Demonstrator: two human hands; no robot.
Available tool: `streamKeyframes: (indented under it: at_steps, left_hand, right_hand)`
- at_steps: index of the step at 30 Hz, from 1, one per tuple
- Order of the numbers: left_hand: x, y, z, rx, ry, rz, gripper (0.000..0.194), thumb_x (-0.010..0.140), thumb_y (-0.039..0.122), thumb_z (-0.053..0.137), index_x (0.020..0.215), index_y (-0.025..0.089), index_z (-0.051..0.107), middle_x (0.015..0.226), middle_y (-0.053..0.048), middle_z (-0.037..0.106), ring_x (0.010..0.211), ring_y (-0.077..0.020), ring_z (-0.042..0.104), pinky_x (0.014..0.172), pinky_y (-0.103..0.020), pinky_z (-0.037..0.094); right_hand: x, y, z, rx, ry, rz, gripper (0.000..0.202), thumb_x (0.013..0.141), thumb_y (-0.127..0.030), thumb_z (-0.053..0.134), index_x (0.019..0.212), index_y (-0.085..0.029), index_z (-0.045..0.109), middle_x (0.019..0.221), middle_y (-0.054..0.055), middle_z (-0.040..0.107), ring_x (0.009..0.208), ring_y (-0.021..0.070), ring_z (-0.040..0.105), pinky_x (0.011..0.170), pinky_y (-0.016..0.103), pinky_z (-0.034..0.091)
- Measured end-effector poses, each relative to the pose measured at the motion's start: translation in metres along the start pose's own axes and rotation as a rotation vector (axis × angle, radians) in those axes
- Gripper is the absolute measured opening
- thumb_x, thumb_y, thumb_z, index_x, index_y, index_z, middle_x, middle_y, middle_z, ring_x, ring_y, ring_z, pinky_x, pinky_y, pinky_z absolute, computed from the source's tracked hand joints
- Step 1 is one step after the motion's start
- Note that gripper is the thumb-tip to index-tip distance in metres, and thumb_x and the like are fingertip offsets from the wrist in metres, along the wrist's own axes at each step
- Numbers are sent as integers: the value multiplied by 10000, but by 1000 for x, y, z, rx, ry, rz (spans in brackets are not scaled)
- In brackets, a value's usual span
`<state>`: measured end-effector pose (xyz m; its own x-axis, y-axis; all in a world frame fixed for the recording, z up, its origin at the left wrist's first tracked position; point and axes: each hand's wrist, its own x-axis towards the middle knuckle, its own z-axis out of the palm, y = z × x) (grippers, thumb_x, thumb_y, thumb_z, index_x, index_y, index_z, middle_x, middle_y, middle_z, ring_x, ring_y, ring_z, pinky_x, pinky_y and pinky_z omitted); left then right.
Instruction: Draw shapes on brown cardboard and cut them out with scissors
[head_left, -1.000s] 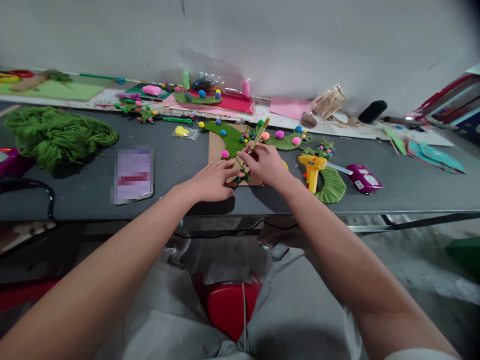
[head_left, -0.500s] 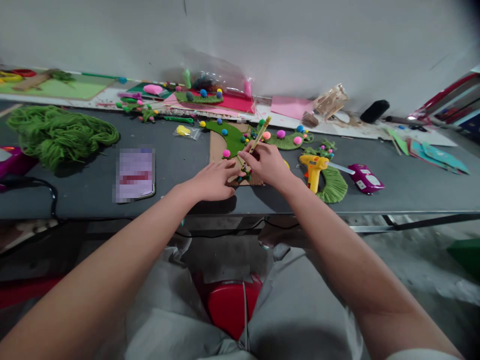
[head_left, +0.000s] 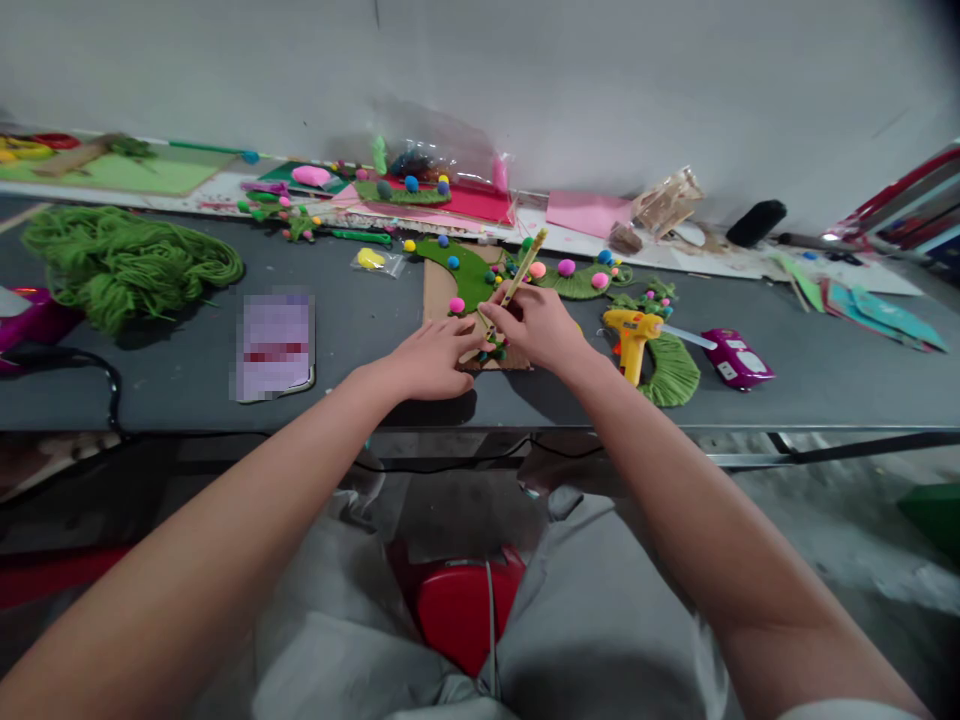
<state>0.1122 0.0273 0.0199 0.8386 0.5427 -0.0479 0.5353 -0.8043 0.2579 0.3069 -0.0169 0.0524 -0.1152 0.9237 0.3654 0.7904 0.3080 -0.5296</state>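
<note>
Dark grey table [head_left: 360,370] against a pale wall [head_left: 465,70].

Through my feed, a plain grey wall [head_left: 450,60] rose behind the dark grey tabletop [head_left: 360,370]. Below, I saw a red stool [head_left: 457,610] on a grey floor [head_left: 847,520], with glare at the right. The light looked dim.

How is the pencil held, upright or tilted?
Tilted: the pencil slants in the right hand, its top end leaning right and toward the wall.
</note>
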Motion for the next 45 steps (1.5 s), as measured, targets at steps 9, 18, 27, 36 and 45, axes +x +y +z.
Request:
streamKeyframes:
  at_steps: [9,18,27,36,45]
  left_hand:
    - [-2,1,0,-13,7,-8,539,950,374,682,1442,221,527,1635,-128,348,1493,-367,351,1195,-632,341]
    - [-2,2,-1,-24,8,-15,530,954,382,675,1438,221,529,1630,-126,355,1482,-364,365,1193,-633,341]
    - [0,2,-1,-52,21,-22,500,959,380,671,1416,219,548,1597,-126,402,1443,-350,420,1171,-621,378]
    - [2,0,-3,-91,9,-56,502,953,376,679,1421,243,554,1621,-111,374,1483,-356,362,1209,-642,307]
    - [3,0,-2,-102,31,-91,474,957,380,673,1398,239,571,1594,-113,409,1466,-350,385,1198,-633,329]
  right_hand:
    - [-1,-1,-2,23,-20,-2,210,966,-295,593,779,-203,617,697,43,643,696,207,610,700,339,461]
    - [-2,-2,2,44,1,21,233,973,-330,597,769,-217,607,698,38,637,671,197,584,705,346,467]
    - [-2,-2,4,11,46,29,225,966,-318,604,771,-205,610,695,36,644,646,183,566,679,326,436]
    - [-11,12,-11,97,245,116,277,988,-417,587,798,-215,576,645,20,611,613,186,593,636,341,467]
    - [-41,6,-13,256,109,128,327,958,-516,620,839,-212,617,670,20,660,586,168,601,571,307,457]
